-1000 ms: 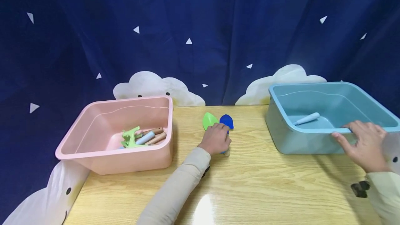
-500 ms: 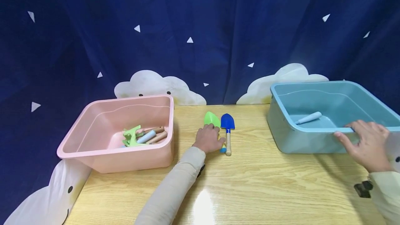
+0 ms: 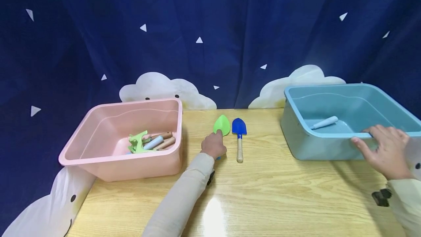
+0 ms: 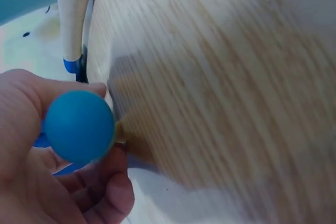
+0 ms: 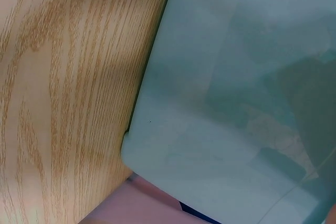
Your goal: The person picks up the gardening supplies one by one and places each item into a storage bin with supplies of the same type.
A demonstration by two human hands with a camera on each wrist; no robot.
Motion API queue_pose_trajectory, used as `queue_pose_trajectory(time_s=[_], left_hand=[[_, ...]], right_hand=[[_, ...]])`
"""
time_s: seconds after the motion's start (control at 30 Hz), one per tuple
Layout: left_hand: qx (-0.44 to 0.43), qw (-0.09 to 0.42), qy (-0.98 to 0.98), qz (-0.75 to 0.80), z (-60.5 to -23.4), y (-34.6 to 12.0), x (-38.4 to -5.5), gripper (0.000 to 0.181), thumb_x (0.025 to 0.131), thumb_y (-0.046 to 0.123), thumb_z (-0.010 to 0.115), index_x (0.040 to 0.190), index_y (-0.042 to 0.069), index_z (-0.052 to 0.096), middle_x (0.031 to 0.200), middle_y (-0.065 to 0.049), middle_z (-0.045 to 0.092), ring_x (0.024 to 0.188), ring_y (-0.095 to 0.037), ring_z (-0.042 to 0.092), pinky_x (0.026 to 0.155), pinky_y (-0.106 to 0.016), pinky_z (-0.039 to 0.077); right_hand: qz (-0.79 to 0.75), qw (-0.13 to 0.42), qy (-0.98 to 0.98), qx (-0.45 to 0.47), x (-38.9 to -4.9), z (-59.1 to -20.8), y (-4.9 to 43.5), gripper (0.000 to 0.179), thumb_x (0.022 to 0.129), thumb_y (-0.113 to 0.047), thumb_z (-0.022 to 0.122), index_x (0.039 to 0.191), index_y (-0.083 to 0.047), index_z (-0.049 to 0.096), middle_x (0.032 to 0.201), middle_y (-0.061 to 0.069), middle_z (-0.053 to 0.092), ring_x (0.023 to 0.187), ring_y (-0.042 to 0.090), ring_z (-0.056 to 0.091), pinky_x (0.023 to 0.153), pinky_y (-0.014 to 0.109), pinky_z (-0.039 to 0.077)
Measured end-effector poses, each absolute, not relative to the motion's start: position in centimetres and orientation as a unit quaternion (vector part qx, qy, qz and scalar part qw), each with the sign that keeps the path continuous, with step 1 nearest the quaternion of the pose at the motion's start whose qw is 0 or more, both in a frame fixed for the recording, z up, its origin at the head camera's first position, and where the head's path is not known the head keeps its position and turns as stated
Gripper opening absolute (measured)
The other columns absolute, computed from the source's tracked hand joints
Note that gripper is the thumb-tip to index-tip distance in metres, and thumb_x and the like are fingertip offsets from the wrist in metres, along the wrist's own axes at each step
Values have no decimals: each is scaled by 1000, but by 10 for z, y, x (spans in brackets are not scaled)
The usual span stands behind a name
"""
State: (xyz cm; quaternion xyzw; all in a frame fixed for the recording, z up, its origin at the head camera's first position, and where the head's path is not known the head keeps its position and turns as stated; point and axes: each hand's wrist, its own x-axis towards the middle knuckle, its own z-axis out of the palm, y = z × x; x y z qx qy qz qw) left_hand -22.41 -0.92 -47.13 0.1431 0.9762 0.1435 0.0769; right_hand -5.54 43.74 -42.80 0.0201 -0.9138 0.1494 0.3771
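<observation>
My left hand grips the handle of a toy shovel with a green blade, low over the table left of centre. In the left wrist view, the rounded blue handle end faces the camera between the thumb and fingers. Beside it on the table lies a second toy shovel with a blue blade and a wooden handle. My right hand holds the near rim of a blue bin, thumb outside, fingers over the edge. One pale blue handle lies in that bin.
At left stands a pink bin containing a light green toy piece and several handled tools, some wooden. A dark blue curtain with white clouds hangs behind the wooden table.
My left hand has moved left, uncovering the blue shovel. The green shovel's handle has swung left with it. My right hand stays on the bin rim.
</observation>
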Motion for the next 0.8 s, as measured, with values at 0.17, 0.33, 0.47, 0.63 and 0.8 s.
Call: queue_pose_trajectory(time_s=[0.17, 0.33, 0.47, 0.63, 0.8], left_hand=[[150, 73, 973, 160, -468, -16, -226, 24, 81, 12, 68, 101, 11, 55, 80, -7, 60, 67, -25, 61, 53, -37, 45], [138, 87, 970, 180, -466, -23, -229, 25, 80, 15, 70, 101, 11, 56, 79, -6, 57, 70, -23, 56, 56, -35, 43], [132, 92, 969, 187, -465, -26, -230, 28, 80, 15, 72, 103, 12, 57, 79, -5, 56, 71, -22, 54, 57, -34, 40], [134, 90, 968, 191, -465, -29, -230, 29, 78, 14, 73, 102, 12, 57, 79, -4, 55, 71, -22, 54, 58, -34, 40], [137, 108, 960, 220, -467, -32, -232, 31, 77, 15, 73, 103, 10, 58, 80, -4, 56, 68, -20, 54, 57, -31, 42]], right_hand=[[149, 374, -915, 14, -55, -428, 437, 55, 93, -52, 59, 92, 4, 61, 88, 28, 60, 85, 45, 43, 98, 68, 17], [153, 375, -914, 18, -56, -427, 438, 54, 92, -50, 60, 92, 4, 61, 88, 28, 60, 83, 43, 42, 98, 67, 17], [153, 377, -913, 21, -57, -426, 438, 54, 92, -50, 61, 92, 4, 61, 88, 27, 60, 83, 43, 42, 97, 66, 17], [155, 377, -913, 20, -56, -426, 437, 55, 92, -51, 60, 92, 4, 60, 88, 27, 60, 83, 43, 42, 97, 66, 17], [154, 373, -915, 17, -55, -428, 438, 54, 92, -50, 61, 92, 4, 60, 89, 27, 60, 83, 43, 42, 98, 67, 16]])
